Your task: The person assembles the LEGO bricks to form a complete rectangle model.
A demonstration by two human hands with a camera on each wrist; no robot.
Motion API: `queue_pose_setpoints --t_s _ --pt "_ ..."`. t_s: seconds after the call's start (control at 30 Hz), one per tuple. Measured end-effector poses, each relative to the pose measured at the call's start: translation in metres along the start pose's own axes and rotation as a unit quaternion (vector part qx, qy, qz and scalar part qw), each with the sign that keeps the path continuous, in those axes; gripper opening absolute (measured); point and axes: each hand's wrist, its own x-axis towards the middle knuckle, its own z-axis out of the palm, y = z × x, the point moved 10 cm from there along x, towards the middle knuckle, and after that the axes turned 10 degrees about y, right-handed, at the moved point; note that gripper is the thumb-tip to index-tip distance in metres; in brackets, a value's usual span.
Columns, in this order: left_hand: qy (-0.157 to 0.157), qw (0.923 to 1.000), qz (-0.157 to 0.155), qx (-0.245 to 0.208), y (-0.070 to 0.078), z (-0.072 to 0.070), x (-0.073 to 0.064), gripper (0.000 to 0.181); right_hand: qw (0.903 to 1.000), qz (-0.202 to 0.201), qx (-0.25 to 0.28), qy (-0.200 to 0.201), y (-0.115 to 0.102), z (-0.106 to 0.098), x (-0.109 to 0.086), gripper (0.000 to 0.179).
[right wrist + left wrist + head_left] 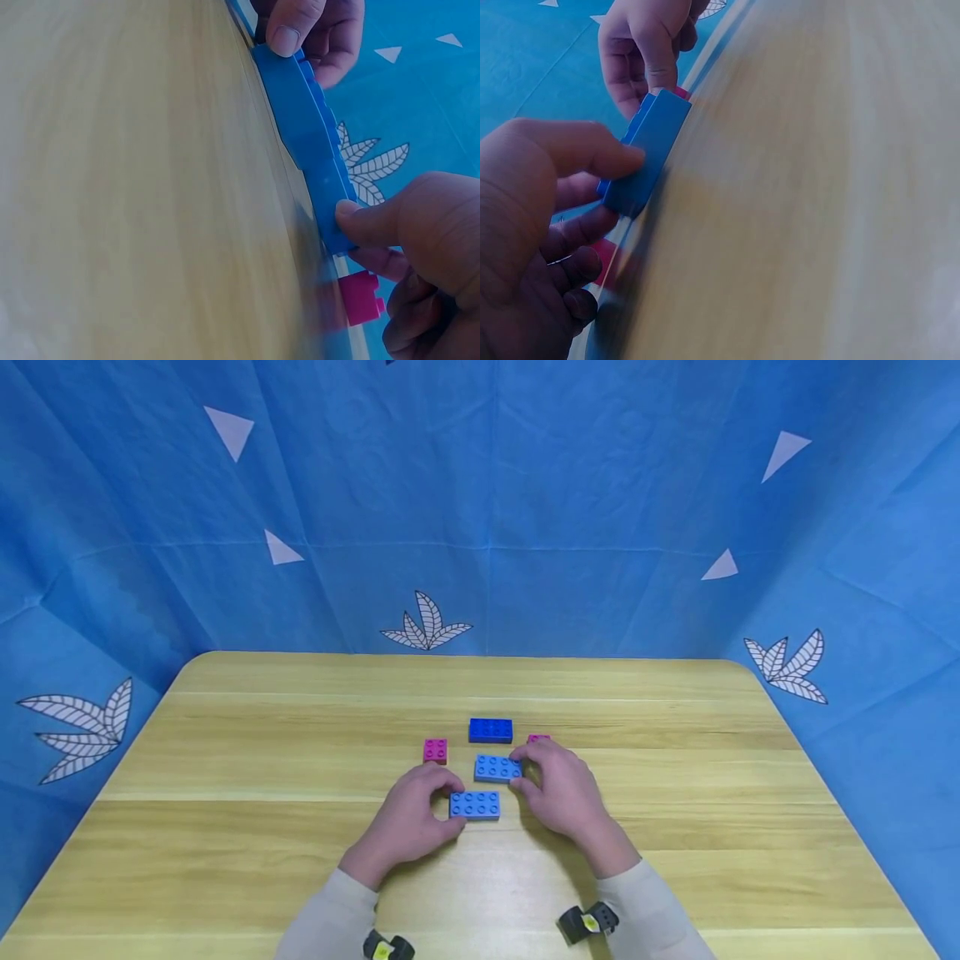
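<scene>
Two light blue toy building bricks lie close together on the wooden table. My left hand (414, 814) pinches the left end of the nearer light blue brick (475, 806), thumb on its near side and finger on its far side. With thumb and finger my right hand (564, 785) grips the right end of the other light blue brick (495, 767), set slightly farther back. In the left wrist view the left thumb presses the side of the blue brick (651, 154). The right wrist view has the right thumb against its brick (328, 210).
Behind the light blue bricks sits a dark blue brick (491, 731). A small magenta brick (435, 750) stands beyond the left hand; another magenta brick (538, 738) is mostly hidden behind the right hand. A blue patterned curtain (487, 510) hangs behind the wooden table (300, 718).
</scene>
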Motion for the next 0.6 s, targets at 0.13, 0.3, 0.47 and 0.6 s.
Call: queue_pose_setpoints --t_s 0.13,0.3,0.47,0.6 --pt "-0.001 1.0 -0.006 -0.001 -0.0008 -0.0012 -0.0001 0.031 1.0 0.003 0.0 -0.001 0.0015 -0.0009 -0.0017 0.03" --pt "-0.004 0.9999 -0.014 -0.004 -0.0028 -0.0011 -0.0006 0.031 0.9999 0.009 -0.004 -0.008 0.0024 -0.0019 -0.0037 0.031" --pt "0.002 0.9999 -0.013 -0.004 -0.0045 -0.0038 -0.0006 0.031 0.9999 0.009 -0.01 -0.011 0.0022 -0.0032 -0.005 0.031" --pt "0.008 0.9999 -0.01 -0.002 -0.0059 -0.0064 -0.0001 0.032 0.9998 0.009 -0.011 -0.012 0.003 -0.0045 -0.0059 0.032"
